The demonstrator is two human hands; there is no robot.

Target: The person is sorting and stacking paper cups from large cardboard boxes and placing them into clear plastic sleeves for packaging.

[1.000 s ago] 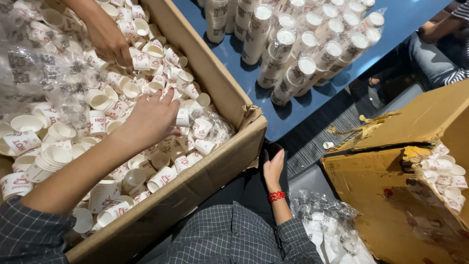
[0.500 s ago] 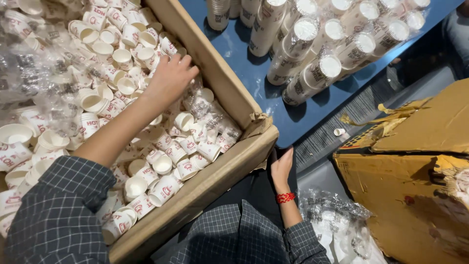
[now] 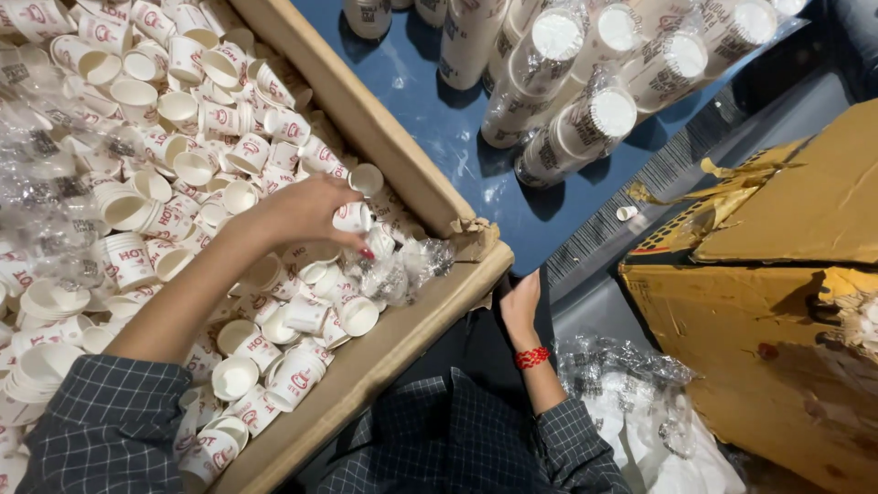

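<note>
Your left hand (image 3: 302, 212) pinches a small white paper cup (image 3: 352, 218) with red print, tipped sideways. Just beyond your fingertips lies crumpled clear plastic wrap (image 3: 402, 270).

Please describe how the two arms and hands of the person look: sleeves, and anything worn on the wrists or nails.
Both arms wear dark grey checked shirt sleeves with thin light lines, pushed up so the forearms are bare. The left hand has a red-painted nail on one finger. The right hand wears a red beaded bracelet at the wrist. No gloves, watch or rings show.
</note>
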